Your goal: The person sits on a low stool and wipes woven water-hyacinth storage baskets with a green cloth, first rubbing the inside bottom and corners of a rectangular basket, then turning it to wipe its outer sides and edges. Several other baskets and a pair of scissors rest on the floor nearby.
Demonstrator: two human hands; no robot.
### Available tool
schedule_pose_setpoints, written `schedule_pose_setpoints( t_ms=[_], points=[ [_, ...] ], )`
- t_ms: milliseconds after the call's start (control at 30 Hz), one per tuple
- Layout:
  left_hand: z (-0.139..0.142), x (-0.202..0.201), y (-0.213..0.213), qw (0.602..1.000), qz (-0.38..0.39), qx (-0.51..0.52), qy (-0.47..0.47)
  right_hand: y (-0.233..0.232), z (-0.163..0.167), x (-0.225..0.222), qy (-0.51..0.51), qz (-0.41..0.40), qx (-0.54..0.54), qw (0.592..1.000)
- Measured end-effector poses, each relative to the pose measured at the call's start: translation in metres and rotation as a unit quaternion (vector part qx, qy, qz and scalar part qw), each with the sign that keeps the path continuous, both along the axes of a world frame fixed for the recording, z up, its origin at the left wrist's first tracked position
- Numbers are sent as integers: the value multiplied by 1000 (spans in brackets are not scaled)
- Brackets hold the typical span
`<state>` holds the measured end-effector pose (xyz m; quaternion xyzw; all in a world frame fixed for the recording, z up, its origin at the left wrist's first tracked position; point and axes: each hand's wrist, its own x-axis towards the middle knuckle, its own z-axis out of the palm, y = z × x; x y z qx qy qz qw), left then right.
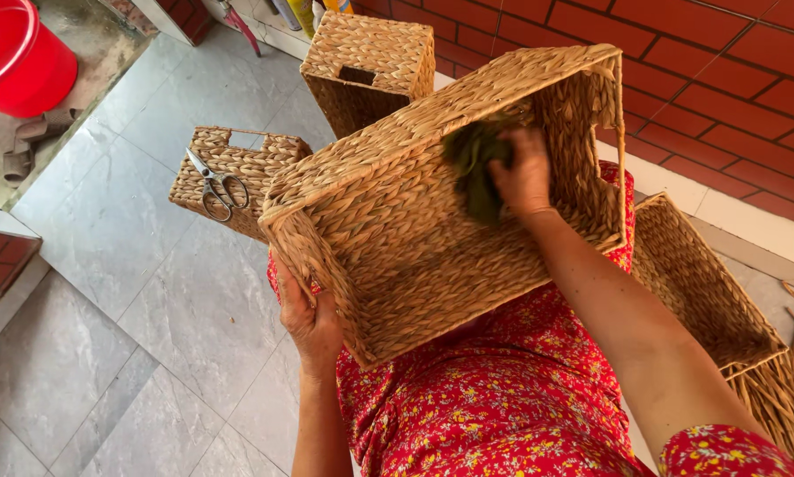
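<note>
The big woven basket [415,230] is resting tilted on the person's lap, mouth facing up toward one o'clock; the left hand [309,318] is gripping its lower corner at seven o'clock, fingers closed round the rim; the right hand [522,172] is reaching inside, fingers closed on a dark green cloth [472,163] pressed against the inner wall. With only one corner held, the basket could be twisting or sliding off the lap under hard rubbing; the scissors [216,185] lying on the smaller basket [264,159] at ten o'clock could get knocked to the floor [132,265].
</note>
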<state>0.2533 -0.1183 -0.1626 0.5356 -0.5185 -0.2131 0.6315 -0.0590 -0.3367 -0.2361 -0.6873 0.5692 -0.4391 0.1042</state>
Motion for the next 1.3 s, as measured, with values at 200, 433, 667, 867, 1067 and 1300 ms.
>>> schedule_pose_setpoints(
  t_ms=[200, 433, 667, 867, 1067, 1300],
  points=[
    [7, -2, 4, 1000, 9, 0, -23, -6, 0, 34, -89, -9, -90, 992],
    [9, 0, 3, 998, 18, -14, -58, 52, 15, 128, 186, 251, -91, 946],
    [9, 2, 4, 999, 30, 27, -27, 20, 22, 115, 371, 253, -167, 878],
    [12, -7, 0, 998, 13, -26, -54, -32, 9, 1, 267, 76, -100, 955],
    [11, -6, -2, 995, 29, -11, -92, -23, 9, 13, 121, -17, -128, 984],
    [11, -7, 3, 993, 43, -7, -109, 30, 7, 146, 73, 80, -152, 982]
  ],
)
